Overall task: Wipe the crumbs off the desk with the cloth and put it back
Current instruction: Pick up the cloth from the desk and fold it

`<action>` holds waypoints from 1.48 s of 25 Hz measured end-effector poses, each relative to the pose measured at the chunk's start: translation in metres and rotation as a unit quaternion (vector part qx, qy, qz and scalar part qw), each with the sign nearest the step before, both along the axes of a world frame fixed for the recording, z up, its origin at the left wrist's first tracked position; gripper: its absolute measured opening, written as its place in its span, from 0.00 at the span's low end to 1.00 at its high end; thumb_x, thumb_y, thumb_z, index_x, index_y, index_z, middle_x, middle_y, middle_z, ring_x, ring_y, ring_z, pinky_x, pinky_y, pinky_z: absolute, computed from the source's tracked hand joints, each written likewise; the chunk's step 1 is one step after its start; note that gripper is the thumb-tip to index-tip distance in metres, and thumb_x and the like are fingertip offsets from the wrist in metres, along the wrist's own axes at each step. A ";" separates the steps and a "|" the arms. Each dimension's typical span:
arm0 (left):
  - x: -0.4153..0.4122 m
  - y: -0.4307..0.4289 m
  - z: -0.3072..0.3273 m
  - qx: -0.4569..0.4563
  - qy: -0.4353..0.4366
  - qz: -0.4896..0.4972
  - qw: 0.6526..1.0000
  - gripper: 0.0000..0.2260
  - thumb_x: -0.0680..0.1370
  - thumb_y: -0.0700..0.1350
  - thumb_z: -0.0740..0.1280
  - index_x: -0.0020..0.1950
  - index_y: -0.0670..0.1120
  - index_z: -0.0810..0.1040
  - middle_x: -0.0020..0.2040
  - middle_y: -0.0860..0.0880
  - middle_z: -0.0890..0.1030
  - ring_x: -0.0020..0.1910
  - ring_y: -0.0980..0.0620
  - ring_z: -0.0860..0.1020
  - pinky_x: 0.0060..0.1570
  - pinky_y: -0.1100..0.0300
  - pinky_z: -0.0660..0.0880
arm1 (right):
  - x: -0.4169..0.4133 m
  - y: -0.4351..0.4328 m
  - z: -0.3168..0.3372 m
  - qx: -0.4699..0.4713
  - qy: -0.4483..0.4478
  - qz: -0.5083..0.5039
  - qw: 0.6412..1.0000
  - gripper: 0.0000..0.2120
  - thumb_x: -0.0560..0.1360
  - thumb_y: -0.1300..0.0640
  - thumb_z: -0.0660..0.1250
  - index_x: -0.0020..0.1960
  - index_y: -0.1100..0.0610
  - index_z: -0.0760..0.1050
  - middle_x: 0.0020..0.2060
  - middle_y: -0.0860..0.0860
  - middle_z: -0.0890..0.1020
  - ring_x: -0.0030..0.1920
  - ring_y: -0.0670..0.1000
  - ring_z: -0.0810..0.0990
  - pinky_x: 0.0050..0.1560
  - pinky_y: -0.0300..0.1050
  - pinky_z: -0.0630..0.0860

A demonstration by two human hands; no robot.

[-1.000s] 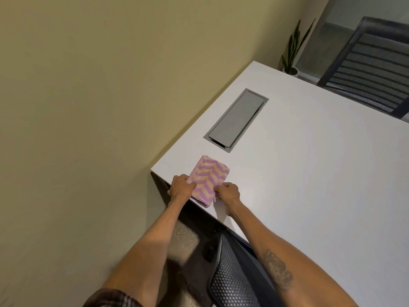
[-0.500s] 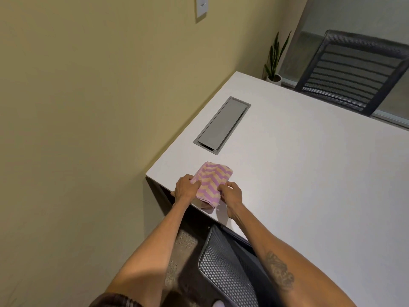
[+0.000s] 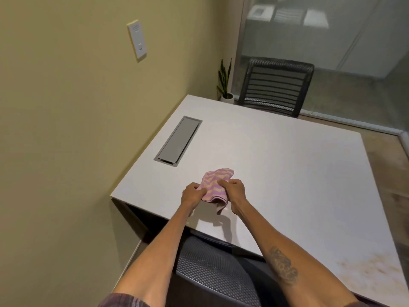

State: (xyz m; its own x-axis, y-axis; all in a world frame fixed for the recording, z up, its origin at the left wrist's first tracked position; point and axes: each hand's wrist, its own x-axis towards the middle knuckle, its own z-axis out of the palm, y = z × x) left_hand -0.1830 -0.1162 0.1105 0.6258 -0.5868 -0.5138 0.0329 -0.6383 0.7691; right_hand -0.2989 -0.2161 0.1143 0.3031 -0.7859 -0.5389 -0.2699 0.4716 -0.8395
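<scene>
From the head camera we look down on a white desk (image 3: pixel 287 173) with a smooth, matte rectangular top. Above its near left corner we see a soft cloth (image 3: pixel 215 185) of nubby weave, patterned in pink and pale yellow zigzags, bunched and lifted clear of the surface; one corner droops toward the desk and a shadow lies beneath it. The left hand (image 3: pixel 192 194) pinches the cloth's left edge between curled fingers and thumb. The right hand (image 3: pixel 234 189) closes on its right side, fingers folded over the fabric. Both forearms are bare, and the right one carries a dark tattoo (image 3: pixel 283 268).

Around this, we find a grey metal cable hatch (image 3: pixel 178 141), a long flat rectangle set flush into the desk near the wall, its lid down so that we cannot tell what it holds. A yellowish stain (image 3: pixel 365 269), possibly crumbs, mottles the near right part of the desktop. A black mesh chair back (image 3: pixel 210 269) sits just under the near edge between the arms and hides that stretch of the desk. Across the desk stands a second dark chair (image 3: pixel 276 85) with slatted back, beside a small spiky plant (image 3: pixel 224 80) in a white pot. A white wall plate (image 3: pixel 137 39) is fixed to the olive wall (image 3: pixel 66 107).
</scene>
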 end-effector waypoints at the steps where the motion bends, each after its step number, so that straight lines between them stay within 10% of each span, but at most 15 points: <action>1: -0.016 -0.008 0.004 -0.009 0.007 -0.010 1.000 0.11 0.77 0.44 0.69 0.57 0.41 0.79 0.58 0.41 0.83 0.59 0.40 0.81 0.59 0.48 0.77 | -0.018 -0.008 0.006 0.001 -0.005 -0.007 1.000 0.14 0.72 0.61 0.72 0.55 0.67 0.79 0.49 0.61 0.84 0.47 0.60 0.85 0.50 0.57 0.83; 5: -0.066 -0.032 0.013 -0.035 0.028 -0.052 0.998 0.14 0.78 0.42 0.70 0.63 0.40 0.78 0.56 0.42 0.82 0.53 0.43 0.80 0.51 0.50 0.75 | -0.078 -0.030 0.026 0.021 -0.032 -0.021 0.999 0.13 0.74 0.60 0.69 0.57 0.63 0.78 0.45 0.56 0.84 0.38 0.52 0.84 0.30 0.39 0.78; 14: -0.211 -0.084 0.040 -0.080 0.087 -0.172 0.978 0.08 0.80 0.51 0.69 0.50 0.47 0.78 0.52 0.46 0.81 0.50 0.49 0.79 0.52 0.53 0.75 | -0.247 -0.064 0.054 0.006 -0.082 -0.143 0.986 0.20 0.75 0.60 0.66 0.66 0.59 0.72 0.57 0.62 0.82 0.51 0.61 0.84 0.45 0.51 0.83; 19: -0.301 -0.107 0.048 -0.071 0.205 -0.197 0.956 0.20 0.82 0.62 0.62 0.64 0.49 0.78 0.59 0.50 0.81 0.61 0.47 0.79 0.62 0.49 0.75 | -0.346 -0.068 0.067 0.027 -0.131 -0.170 0.976 0.19 0.77 0.61 0.64 0.66 0.62 0.75 0.50 0.61 0.83 0.44 0.59 0.83 0.45 0.51 0.82; 25: -0.401 -0.109 0.039 -0.078 0.278 -0.231 0.929 0.15 0.80 0.48 0.69 0.63 0.42 0.81 0.52 0.45 0.83 0.48 0.48 0.82 0.50 0.55 0.81 | -0.456 -0.056 0.065 0.067 -0.143 -0.204 0.966 0.18 0.77 0.58 0.67 0.66 0.59 0.75 0.57 0.65 0.82 0.49 0.62 0.83 0.48 0.53 0.81; 30: -0.470 -0.107 0.032 -0.096 0.210 -0.285 0.930 0.18 0.78 0.45 0.72 0.66 0.41 0.78 0.62 0.42 0.83 0.59 0.42 0.83 0.58 0.50 0.82 | -0.527 -0.036 0.049 0.029 -0.056 -0.256 0.965 0.21 0.77 0.63 0.67 0.69 0.66 0.72 0.50 0.60 0.82 0.45 0.58 0.83 0.46 0.51 0.81; 33: -0.512 -0.100 0.028 -0.096 0.095 -0.311 0.941 0.19 0.78 0.48 0.73 0.66 0.41 0.79 0.63 0.43 0.83 0.59 0.42 0.83 0.61 0.49 0.81 | -0.558 -0.020 0.040 -0.041 0.057 -0.277 0.958 0.31 0.76 0.64 0.70 0.75 0.63 0.61 0.59 0.54 0.74 0.61 0.59 0.79 0.52 0.47 0.78; 37: -0.559 -0.094 0.019 -0.084 -0.087 -0.348 0.930 0.21 0.79 0.52 0.72 0.68 0.44 0.79 0.65 0.45 0.82 0.62 0.43 0.81 0.64 0.50 0.77 | -0.590 -0.006 0.023 -0.116 0.117 -0.253 0.953 0.18 0.74 0.70 0.69 0.62 0.63 0.71 0.57 0.57 0.76 0.58 0.57 0.77 0.52 0.43 0.72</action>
State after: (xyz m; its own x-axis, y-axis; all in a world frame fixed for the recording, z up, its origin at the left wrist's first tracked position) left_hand -0.7425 -0.2102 0.1296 0.1297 -0.9434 -0.3054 -0.4770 -0.3294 0.8149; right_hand -0.8892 -0.2219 0.1376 -0.2529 -0.9061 -0.3393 -0.2499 0.4000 -0.8818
